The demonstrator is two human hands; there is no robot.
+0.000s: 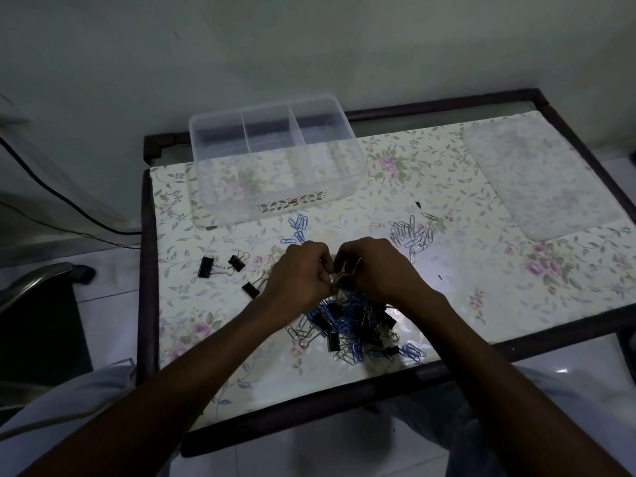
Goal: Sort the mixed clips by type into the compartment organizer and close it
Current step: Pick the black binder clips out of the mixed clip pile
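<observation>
Table (457, 304) with floral covering is taken as base; all places are given relative to the organizer (275, 156), a clear three-compartment box at the far side, open, with nothing seen in its compartments. Well to the right of the organizer a translucent lid (540, 173) is seen lying flat.

Mixed pile (354, 321) of black binder clips and blue and silver paper clips is located well in front of the organizer, near the front edge. Sorted groups are noted on the covering: silver paper clips (411, 235) in front and right of the organizer; three binder clips (227, 270) in front and left; blue paper clips (297, 228) just in front of its wall.

Left hand (299, 270) and right hand (371, 266) are held together above the pile, fingers curled; small wire pieces are pinched between them, apparently tangled clips. Which type cannot be told.

Handling judged: clips light, stiff, prone to interlocking. Paper clips are best taken at the outer loop; binder clips by the folded body, as the wire handles swing.
</observation>
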